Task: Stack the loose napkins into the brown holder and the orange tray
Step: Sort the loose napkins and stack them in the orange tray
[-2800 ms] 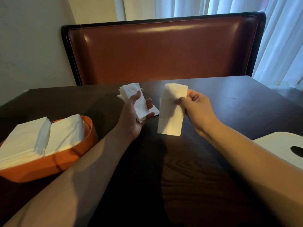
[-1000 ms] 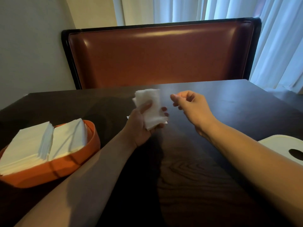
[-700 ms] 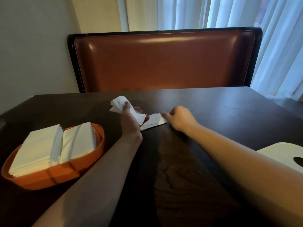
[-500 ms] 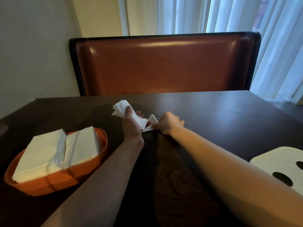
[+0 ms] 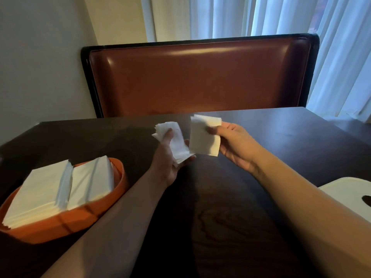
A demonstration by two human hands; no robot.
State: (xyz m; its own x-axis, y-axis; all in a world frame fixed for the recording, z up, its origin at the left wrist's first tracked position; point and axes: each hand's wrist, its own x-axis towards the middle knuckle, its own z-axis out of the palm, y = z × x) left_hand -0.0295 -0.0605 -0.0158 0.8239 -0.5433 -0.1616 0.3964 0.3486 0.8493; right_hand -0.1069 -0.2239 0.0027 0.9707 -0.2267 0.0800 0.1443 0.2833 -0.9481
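Napkins: left hand (image 5: 167, 157) grips a bundle (image 5: 176, 141), right hand (image 5: 233, 143) pinches one (image 5: 203, 137); orange tray (image 5: 96, 215) left.

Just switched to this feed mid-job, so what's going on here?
A person is gathering loose napkins above a dark wooden table. The left hand grips a small bundle of white paper napkins, and the right hand pinches a single white napkin beside it. The oval orange tray at left already holds two stacks of white napkins. No brown holder is in view.
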